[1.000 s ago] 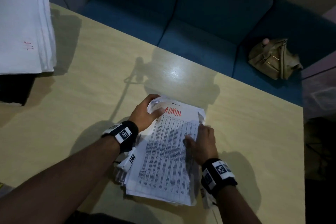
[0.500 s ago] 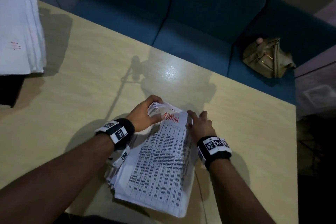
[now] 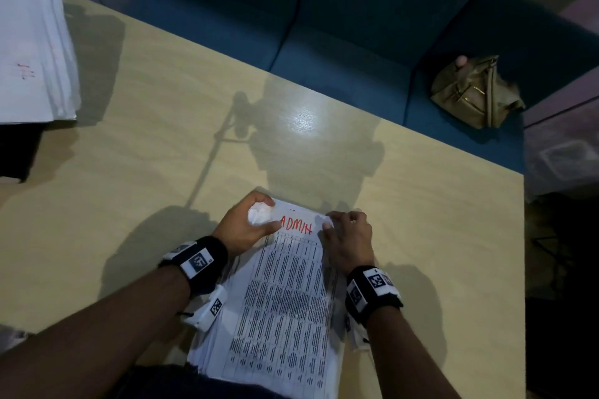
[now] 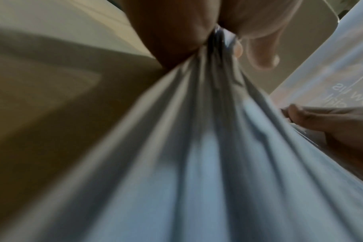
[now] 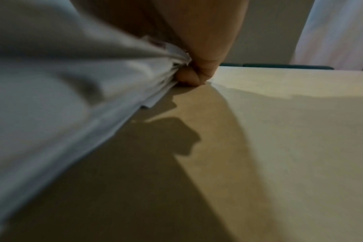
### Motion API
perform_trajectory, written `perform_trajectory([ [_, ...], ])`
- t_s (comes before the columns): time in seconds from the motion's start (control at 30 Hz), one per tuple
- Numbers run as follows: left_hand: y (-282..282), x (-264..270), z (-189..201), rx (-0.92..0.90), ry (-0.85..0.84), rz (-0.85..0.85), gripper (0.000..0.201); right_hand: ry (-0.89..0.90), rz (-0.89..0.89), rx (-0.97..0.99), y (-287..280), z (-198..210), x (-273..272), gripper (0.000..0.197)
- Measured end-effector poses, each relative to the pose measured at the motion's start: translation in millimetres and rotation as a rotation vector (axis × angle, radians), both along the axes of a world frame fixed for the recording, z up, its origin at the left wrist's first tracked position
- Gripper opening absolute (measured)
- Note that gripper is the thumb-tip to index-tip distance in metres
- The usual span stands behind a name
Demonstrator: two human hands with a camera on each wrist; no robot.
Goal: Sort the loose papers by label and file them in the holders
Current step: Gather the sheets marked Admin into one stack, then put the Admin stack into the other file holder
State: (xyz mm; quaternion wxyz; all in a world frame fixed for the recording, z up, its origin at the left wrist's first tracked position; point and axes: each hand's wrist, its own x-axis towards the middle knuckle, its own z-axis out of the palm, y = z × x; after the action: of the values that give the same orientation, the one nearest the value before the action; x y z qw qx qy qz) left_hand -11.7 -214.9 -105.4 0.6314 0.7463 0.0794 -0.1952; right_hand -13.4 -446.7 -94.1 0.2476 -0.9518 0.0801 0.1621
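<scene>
A stack of printed papers (image 3: 282, 311) lies on the pale wooden table (image 3: 129, 155) in front of me; its top sheet bears "ADMIN" in red. My left hand (image 3: 249, 225) grips the far left corner of the stack, the sheets curled up under its fingers. In the left wrist view the papers (image 4: 197, 155) fan out from that pinch. My right hand (image 3: 345, 236) pinches the far right corner of the stack; the right wrist view shows its fingertips (image 5: 190, 77) against the paper edges (image 5: 151, 91) and on the table.
A second pile of white papers (image 3: 29, 42) sits at the far left of the table, on something black (image 3: 16, 149). Beyond the far table edge runs a blue sofa (image 3: 340, 26) with an olive bag (image 3: 473, 91) on it.
My right hand slid from the stack's right edge up to its far right corner and took hold there. The left hand kept its grip on the far left corner.
</scene>
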Motion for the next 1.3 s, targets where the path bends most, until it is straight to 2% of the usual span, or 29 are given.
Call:
perform_trajectory([
  [0.13, 2, 5, -1, 0.019, -0.025, 0.033, 0.049, -0.047, -0.127, 0.175, -8, -2, -6, 0.044],
  [0.2, 4, 7, 1, 0.034, -0.032, 0.071, 0.055, -0.039, -0.28, 0.313, -9, 1, -14, 0.056],
  [0.27, 3, 8, 4, 0.014, -0.018, 0.118, 0.052, 0.002, -0.434, 0.454, -8, 4, -20, 0.061],
  [0.4, 1, 11, 3, -0.06, 0.037, 0.22, 0.042, 0.002, -0.384, 0.48, -10, 2, -19, 0.042],
  [0.47, 3, 11, 3, -0.123, 0.127, 0.272, 0.039, 0.015, -0.467, 0.533, -7, 3, -16, 0.052],
  [0.5, 4, 9, 0, -0.138, 0.199, 0.27, 0.047, 0.021, -0.504, 0.564, -6, 4, -14, 0.057],
  [0.57, 4, 4, -2, -0.115, 0.29, 0.202, 0.079, -0.01, -0.49, 0.555, 2, 15, -10, 0.053],
  [0.6, 3, 2, 3, -0.069, 0.272, 0.169, 0.083, -0.039, -0.455, 0.536, 7, 23, -9, 0.05],
  [0.7, 0, 8, 41, 0.013, 0.046, 0.165, 0.04, -0.179, -0.422, 0.544, 21, 56, -2, 0.043],
  [0.8, 0, 17, 110, 0.047, -0.228, 0.231, 0.03, -0.399, -0.316, 0.593, 30, 106, 7, 0.028],
  [0.87, 1, 20, 154, -0.007, -0.458, 0.266, 0.022, -0.59, -0.221, 0.557, 37, 140, 10, 0.03],
  [0.97, 1, 13, 200, -0.063, -0.802, 0.268, 0.021, -0.875, -0.232, 0.566, 50, 173, 7, 0.03],
  [1.07, 0, 9, 190, -0.067, -0.972, 0.224, 0.033, -0.995, -0.249, 0.559, 66, 175, 4, 0.022],
  [1.13, 4, 6, 165, -0.063, -0.988, 0.165, 0.053, -0.918, -0.229, 0.578, 71, 155, 1, 0.022],
  [1.17, 9, 4, 152, 0.019, -1.027, 0.14, 0.06, -0.818, -0.224, 0.588, 72, 143, 0, 0.027],
  [1.2, 15, 3, 140, 0.138, -1.078, 0.111, 0.059, -0.756, -0.21, 0.579, 71, 133, -2, 0.034],
  [1.23, 22, 3, 133, 0.235, -1.111, 0.085, 0.054, -0.769, -0.162, 0.569, 69, 127, -3, 0.04],
  [1.3, 35, 5, 130, 0.262, -1.144, 0.032, 0.04, -0.918, -0.029, 0.553, 60, 129, 0, 0.038],
])
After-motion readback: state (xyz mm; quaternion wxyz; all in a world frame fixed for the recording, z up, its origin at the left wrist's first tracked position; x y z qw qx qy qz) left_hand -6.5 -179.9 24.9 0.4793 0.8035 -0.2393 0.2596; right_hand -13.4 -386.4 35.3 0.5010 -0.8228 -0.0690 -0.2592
